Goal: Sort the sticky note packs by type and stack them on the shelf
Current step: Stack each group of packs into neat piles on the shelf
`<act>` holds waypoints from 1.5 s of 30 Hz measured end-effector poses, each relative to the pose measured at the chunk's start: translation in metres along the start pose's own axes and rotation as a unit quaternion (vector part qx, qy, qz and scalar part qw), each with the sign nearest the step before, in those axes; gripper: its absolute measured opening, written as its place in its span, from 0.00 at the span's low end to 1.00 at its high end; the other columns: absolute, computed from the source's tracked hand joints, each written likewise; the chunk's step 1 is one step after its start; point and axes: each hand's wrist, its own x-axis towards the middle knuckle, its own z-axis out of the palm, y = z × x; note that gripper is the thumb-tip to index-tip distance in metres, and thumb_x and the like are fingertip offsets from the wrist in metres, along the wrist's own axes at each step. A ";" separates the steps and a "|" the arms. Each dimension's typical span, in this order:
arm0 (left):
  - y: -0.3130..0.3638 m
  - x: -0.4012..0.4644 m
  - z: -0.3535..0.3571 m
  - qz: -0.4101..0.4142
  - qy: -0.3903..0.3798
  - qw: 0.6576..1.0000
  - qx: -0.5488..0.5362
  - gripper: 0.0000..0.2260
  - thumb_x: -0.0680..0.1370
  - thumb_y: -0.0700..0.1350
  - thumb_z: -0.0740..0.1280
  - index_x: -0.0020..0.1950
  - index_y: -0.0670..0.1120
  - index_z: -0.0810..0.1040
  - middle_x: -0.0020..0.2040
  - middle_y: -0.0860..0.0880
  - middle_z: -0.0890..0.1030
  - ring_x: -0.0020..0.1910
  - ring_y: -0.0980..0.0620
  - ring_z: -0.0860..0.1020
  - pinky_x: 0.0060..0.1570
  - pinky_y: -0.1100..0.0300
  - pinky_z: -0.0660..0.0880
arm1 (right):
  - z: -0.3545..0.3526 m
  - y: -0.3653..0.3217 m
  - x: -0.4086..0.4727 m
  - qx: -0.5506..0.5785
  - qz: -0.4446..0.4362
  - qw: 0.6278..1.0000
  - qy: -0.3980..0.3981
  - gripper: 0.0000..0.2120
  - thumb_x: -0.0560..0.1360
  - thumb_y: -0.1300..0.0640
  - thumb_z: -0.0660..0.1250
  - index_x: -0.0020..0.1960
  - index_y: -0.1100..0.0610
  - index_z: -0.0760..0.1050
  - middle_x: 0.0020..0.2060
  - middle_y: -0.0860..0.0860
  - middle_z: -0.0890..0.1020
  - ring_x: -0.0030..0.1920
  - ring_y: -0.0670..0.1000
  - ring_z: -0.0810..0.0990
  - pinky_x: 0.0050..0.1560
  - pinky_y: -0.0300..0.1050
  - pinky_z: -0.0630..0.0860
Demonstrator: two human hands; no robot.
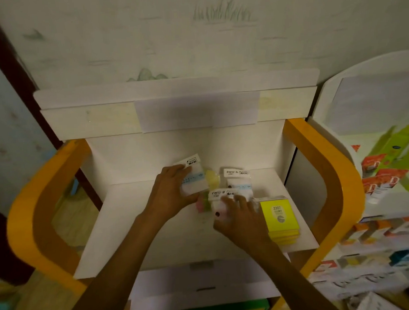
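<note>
Only the number "2207" can be read, printed on the top face of the yellow sticky note pack (279, 214) at the right of the white shelf (136, 231); the black print on the white header labels (236, 172) of the clear packs is too blurred to be made out.

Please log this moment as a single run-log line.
left hand: grips white pack | right hand: on pink pack | yellow stack: right side of shelf
</note>
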 end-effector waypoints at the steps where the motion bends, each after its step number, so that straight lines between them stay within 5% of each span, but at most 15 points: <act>1: 0.000 -0.002 0.000 0.003 0.001 1.000 -0.001 0.39 0.66 0.58 0.76 0.72 0.47 0.68 0.70 0.45 0.69 0.67 0.46 0.65 0.66 0.51 0.67 | 0.009 0.000 -0.004 -0.022 0.002 1.000 -0.002 0.36 0.64 0.31 0.56 0.69 0.43 0.62 0.68 0.51 0.69 0.68 0.58 0.67 0.72 0.60 0.58; 7: 0.003 -0.012 0.001 0.013 -0.006 1.000 0.003 0.38 0.67 0.59 0.75 0.73 0.48 0.66 0.71 0.47 0.68 0.68 0.49 0.64 0.67 0.53 0.65 | 0.054 0.007 -0.020 -0.003 0.043 0.995 -0.090 0.34 0.68 0.35 0.61 0.70 0.45 0.60 0.70 0.52 0.63 0.65 0.56 0.66 0.58 0.49 0.71; 19: 0.000 -0.022 0.021 0.013 -0.020 1.000 0.002 0.39 0.67 0.62 0.74 0.73 0.50 0.65 0.71 0.48 0.68 0.67 0.49 0.66 0.66 0.54 0.65 | 0.062 0.013 -0.019 -0.050 0.021 0.993 -0.107 0.35 0.71 0.31 0.58 0.73 0.46 0.58 0.74 0.53 0.59 0.70 0.56 0.62 0.64 0.53 0.67; 25: -0.005 -0.023 0.021 0.001 -0.017 1.000 -0.002 0.39 0.66 0.60 0.75 0.72 0.50 0.67 0.70 0.47 0.70 0.66 0.47 0.68 0.65 0.51 0.68 | 0.011 0.000 -0.004 -0.020 -0.048 0.997 0.049 0.22 0.75 0.40 0.56 0.66 0.47 0.67 0.63 0.48 0.75 0.61 0.51 0.74 0.61 0.52 0.70; 33: 0.015 -0.041 0.051 0.019 -0.080 0.997 0.011 0.39 0.68 0.64 0.70 0.74 0.53 0.62 0.73 0.50 0.65 0.69 0.48 0.64 0.69 0.50 0.65 | -0.070 0.021 0.057 0.084 -0.089 0.986 0.111 0.18 0.79 0.54 0.59 0.68 0.52 0.69 0.60 0.54 0.76 0.59 0.53 0.73 0.50 0.47 0.75; 45: 0.042 -0.061 0.124 0.103 -0.205 0.971 0.068 0.33 0.71 0.63 0.67 0.71 0.48 0.66 0.71 0.49 0.66 0.70 0.49 0.62 0.67 0.53 0.60 | -0.068 0.076 0.081 0.043 -0.049 0.998 -0.011 0.19 0.78 0.51 0.60 0.69 0.51 0.68 0.60 0.55 0.75 0.61 0.56 0.72 0.53 0.47 0.73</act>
